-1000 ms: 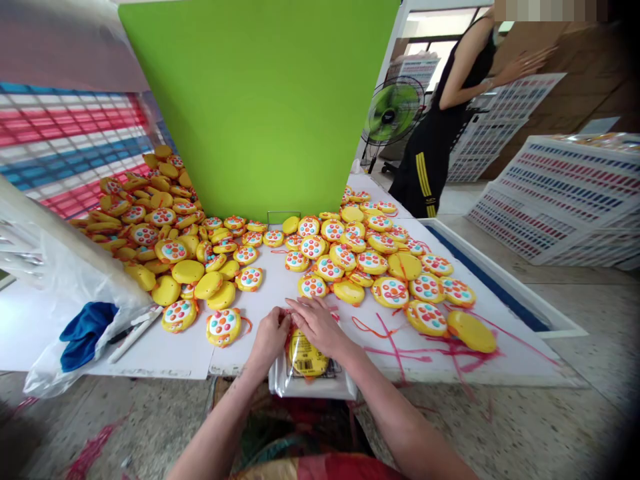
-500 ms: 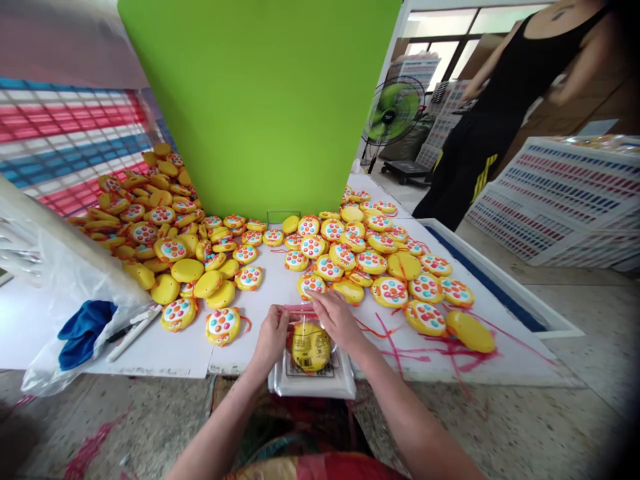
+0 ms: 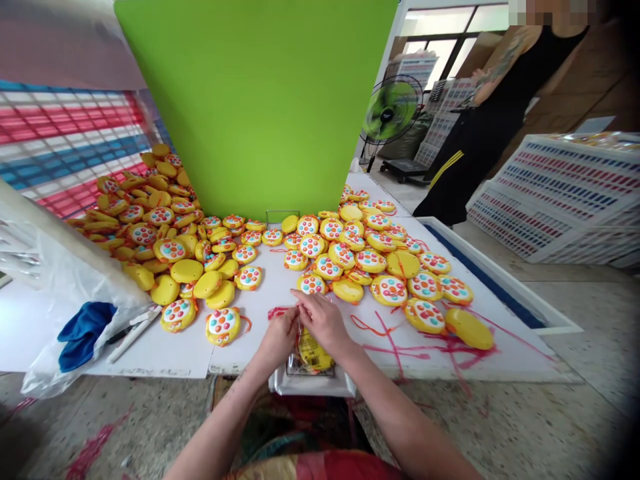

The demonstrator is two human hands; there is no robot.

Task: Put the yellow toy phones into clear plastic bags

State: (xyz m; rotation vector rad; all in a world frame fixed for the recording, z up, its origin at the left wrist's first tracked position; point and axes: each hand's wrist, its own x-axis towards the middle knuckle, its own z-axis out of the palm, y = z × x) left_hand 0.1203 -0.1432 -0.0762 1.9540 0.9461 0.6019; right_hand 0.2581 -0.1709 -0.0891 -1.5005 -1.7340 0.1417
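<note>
A yellow toy (image 3: 316, 355) lies label side up inside a clear plastic bag, over a stack of clear plastic bags (image 3: 315, 387) at the table's front edge. My left hand (image 3: 280, 337) is closed, pinching the bag's top edge on the left. Beside it, my right hand (image 3: 325, 325) presses the same edge, its thumb close to the left fingertips and its fingers stretched forward. A pink strip (image 3: 277, 311) shows just beyond my left fingers. My hands cover part of the bag and the toy.
Yellow toys with coloured dots (image 3: 391, 291) spread across the table, heaped at the left. A green board (image 3: 260, 107) stands behind them. Pink strips (image 3: 425, 350) litter the right side. A blue cloth (image 3: 85, 333) lies left. Beyond are a fan (image 3: 387, 113), crates (image 3: 560, 193) and a standing person (image 3: 505, 100).
My hands have drawn together at the bag's top, covering more of the toy, which now sits slightly tilted. The person at the right has turned and shifted left.
</note>
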